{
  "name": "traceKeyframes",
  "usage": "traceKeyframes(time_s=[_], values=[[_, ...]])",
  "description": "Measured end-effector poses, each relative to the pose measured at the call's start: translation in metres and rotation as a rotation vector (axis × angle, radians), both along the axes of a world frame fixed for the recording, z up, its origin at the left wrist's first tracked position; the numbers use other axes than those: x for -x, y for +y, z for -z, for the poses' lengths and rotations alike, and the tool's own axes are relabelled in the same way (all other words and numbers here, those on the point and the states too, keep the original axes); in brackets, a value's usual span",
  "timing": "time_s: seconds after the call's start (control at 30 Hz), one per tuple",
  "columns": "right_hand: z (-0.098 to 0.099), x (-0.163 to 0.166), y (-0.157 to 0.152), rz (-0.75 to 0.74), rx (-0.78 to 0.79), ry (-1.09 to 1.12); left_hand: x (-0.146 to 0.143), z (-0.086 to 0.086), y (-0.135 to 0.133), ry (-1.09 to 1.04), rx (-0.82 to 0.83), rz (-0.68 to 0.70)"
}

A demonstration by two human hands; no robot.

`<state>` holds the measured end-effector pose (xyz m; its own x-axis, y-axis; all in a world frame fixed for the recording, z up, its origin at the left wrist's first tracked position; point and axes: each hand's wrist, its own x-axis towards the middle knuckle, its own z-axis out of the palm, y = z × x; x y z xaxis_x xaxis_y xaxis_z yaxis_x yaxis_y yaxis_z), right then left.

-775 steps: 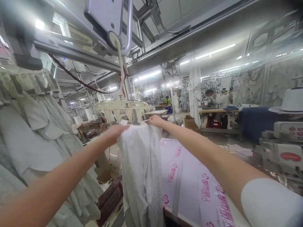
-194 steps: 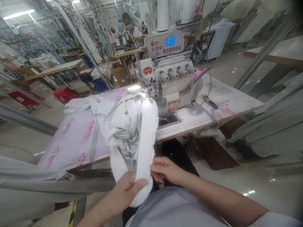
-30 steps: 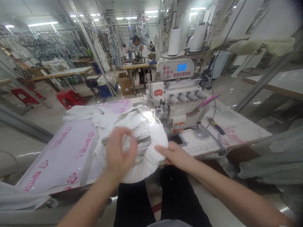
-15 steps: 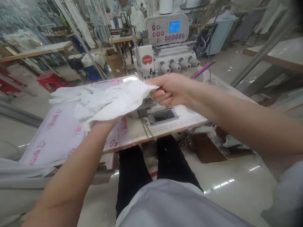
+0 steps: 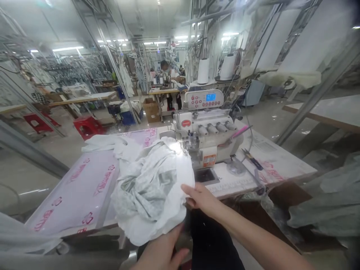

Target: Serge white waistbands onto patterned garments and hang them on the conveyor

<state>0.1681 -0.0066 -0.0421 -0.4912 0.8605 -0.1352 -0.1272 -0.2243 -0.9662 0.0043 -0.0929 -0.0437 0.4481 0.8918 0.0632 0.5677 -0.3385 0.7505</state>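
A bunched white fabric piece (image 5: 152,187), with a pale grey-green patterned inside and a rounded white edge, spreads between my hands in front of the sewing machine (image 5: 208,129). My right hand (image 5: 198,197) pinches its right edge between thumb and fingers. Below its near edge is my left hand (image 5: 165,245), touching the cloth from underneath. Its thumb stands apart to the right, while the fingers are hidden under the fabric. The cloth's far edge lies close by the machine's lit needle area, and whether it touches there I cannot tell.
A plastic-wrapped, pink-printed surface (image 5: 75,191) extends to the left, with more white cloth (image 5: 104,142) on it. Thread snips (image 5: 252,159) lie right of the machine. Thread cones (image 5: 203,71) stand behind it. Red stools (image 5: 88,127), a cardboard box (image 5: 152,110) and another person (image 5: 165,69) are farther back.
The view has tilted up. The cloth has come down and opened out toward me, showing its patterned inside. My right hand has shifted to its near right edge; my left hand is nearer my lap.
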Motion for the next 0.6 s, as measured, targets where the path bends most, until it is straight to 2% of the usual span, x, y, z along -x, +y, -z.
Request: traceKeyframes(time_s=[0.03,0.07,0.1,0.2,0.23,0.27,0.37,0.43,0.5,0.6], values=[[0.0,0.001,0.002,-0.002,-0.003,0.011,0.001,-0.005,-0.003,0.0,0.023,0.116],[-0.001,0.001,0.005,-0.002,-0.009,0.013,0.001,-0.01,-0.003,-0.027,0.021,0.158],[-0.003,0.001,0.008,-0.001,-0.019,0.01,0.0,-0.016,0.0,-0.078,-0.013,0.107],[-0.009,0.0,0.021,0.003,-0.041,-0.004,-0.007,-0.03,0.031,-0.258,-0.132,-0.354],[-0.011,-0.001,0.025,-0.005,-0.039,-0.006,-0.01,-0.032,0.046,-0.31,-0.077,-0.423],[-0.014,-0.002,0.029,-0.014,-0.032,-0.008,-0.012,-0.033,0.06,-0.373,0.033,-0.427],[-0.021,-0.005,0.039,-0.043,-0.017,-0.01,-0.017,-0.035,0.087,-0.542,0.386,-0.347],[-0.025,-0.007,0.04,-0.037,0.004,-0.003,-0.016,-0.038,0.08,-0.509,0.422,-0.337],[-0.027,-0.009,0.03,0.003,0.036,0.001,-0.013,-0.041,0.053,-0.337,0.377,-0.211],[-0.023,-0.011,-0.014,-0.013,0.126,-0.02,-0.007,-0.043,-0.004,-0.156,0.427,0.166]])
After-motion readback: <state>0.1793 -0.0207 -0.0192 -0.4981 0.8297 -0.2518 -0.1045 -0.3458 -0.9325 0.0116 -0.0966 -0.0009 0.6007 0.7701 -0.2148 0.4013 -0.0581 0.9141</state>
